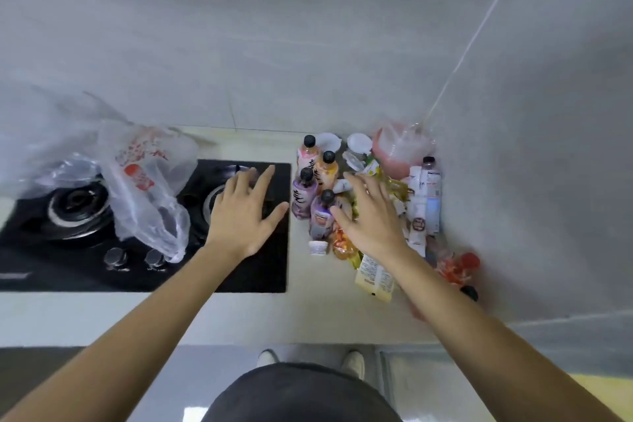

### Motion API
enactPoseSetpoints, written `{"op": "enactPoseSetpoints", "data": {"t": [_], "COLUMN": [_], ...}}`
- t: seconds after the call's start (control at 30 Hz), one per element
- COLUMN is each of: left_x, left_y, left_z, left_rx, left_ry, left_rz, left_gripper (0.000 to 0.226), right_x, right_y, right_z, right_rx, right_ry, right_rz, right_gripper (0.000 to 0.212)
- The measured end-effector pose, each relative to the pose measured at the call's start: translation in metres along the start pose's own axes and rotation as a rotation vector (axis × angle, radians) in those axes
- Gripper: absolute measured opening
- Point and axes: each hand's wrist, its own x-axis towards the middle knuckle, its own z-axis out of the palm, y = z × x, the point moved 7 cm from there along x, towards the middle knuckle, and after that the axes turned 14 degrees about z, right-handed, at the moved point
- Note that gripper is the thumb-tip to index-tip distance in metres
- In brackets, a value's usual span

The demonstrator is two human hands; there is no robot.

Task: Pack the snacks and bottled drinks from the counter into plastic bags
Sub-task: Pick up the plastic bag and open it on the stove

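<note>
Right hand spread over black-capped pastel bottles, snack packets.

Open cooktop glass beside the bottles, bare counter along the front edge, snack pile walled in right, plastic bag draping the left burner

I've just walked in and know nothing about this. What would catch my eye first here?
Two bare hands reach over a kitchen counter: the left hand spread above a black gas stove, the right hand open over a crowded heap of snacks and black-capped bottles in the right corner. On the stove's left burner lies a crumpled clear plastic bag with red print.
</note>
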Motion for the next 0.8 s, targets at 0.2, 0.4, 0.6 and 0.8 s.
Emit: {"op": "enactPoseSetpoints", "data": {"t": [0.2, 0.4, 0.6, 0.8], "left_x": [-0.047, -0.106, -0.146, -0.145], "left_y": [-0.076, -0.14, -0.198, -0.239], "left_z": [-0.013, 0.003, 0.024, 0.044], "left_rx": [0.025, -0.028, -0.078, -0.251], "left_ry": [0.022, -0.031, -0.102, -0.185], "left_rz": [-0.264, -0.543, -0.692, -0.677], "left_gripper": [0.074, 0.067, 0.069, 0.07], "right_x": [0.038, 0.033, 0.027, 0.035], "right_y": [-0.087, -0.174, -0.219, -0.231], "right_z": [0.06, 0.144, 0.228, 0.281], "right_rx": [0.025, 0.037, 0.007, 0.13], "right_ry": [-0.111, -0.286, -0.546, -0.725], "right_rz": [-0.281, -0.384, -0.31, -0.053], "right_gripper": [0.07, 0.069, 0.073, 0.073]}}
